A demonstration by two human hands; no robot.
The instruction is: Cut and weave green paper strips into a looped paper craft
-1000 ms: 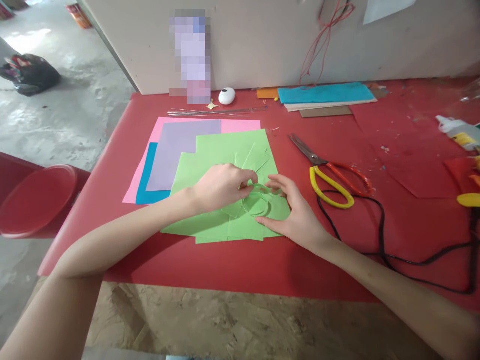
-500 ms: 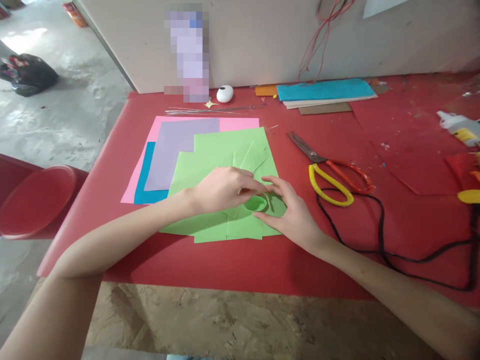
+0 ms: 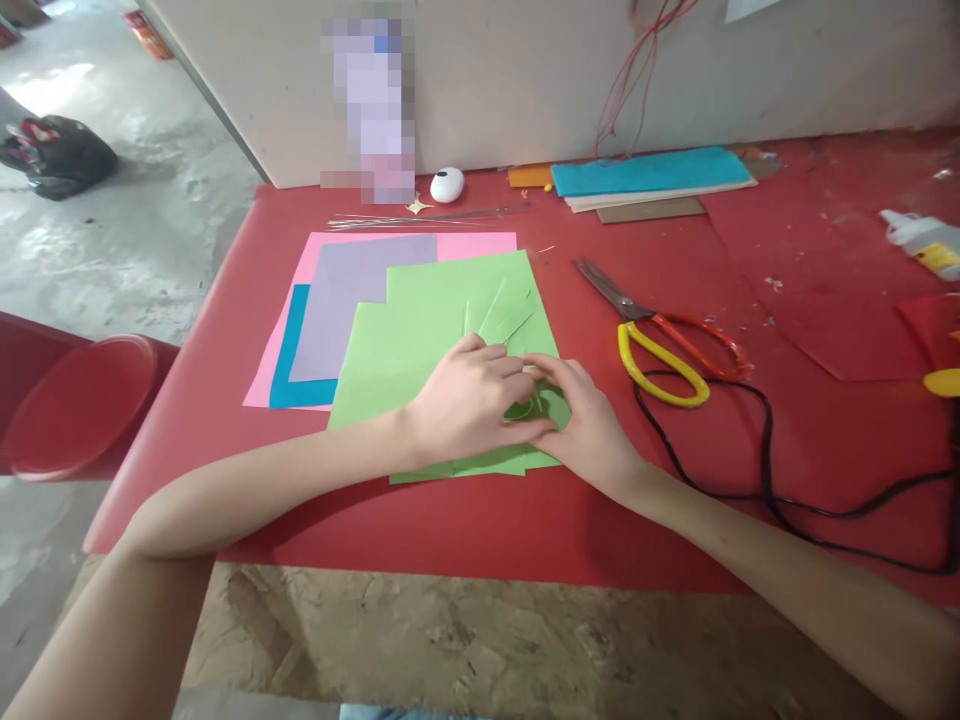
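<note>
A small curled loop of green paper strip [image 3: 520,409] is held between my two hands above a stack of green paper sheets [image 3: 420,290]. My left hand [image 3: 476,395] is closed at the loop's left side, its thumb reaching across to my right thumb. From the right, my right hand [image 3: 596,420] curves its thumb and fingers around the same loop. Most of the loop is hidden by my fingers. Several cut green strips [image 3: 499,315] lie fanned out on the sheets just beyond my hands.
Scissors [image 3: 637,320] with yellow and red handles lie to the right, by a black cord [image 3: 765,440]. Purple paper [image 3: 330,320], pink paper [image 3: 480,241] and blue paper [image 3: 300,390] lie left. Thin wires [image 3: 405,220] and a white egg-shaped object [image 3: 448,185] are near the wall.
My left hand has shifted right and nearer, and its thumb now meets my right thumb in front of the loop. More of the loop is covered; my right hand has barely moved.
</note>
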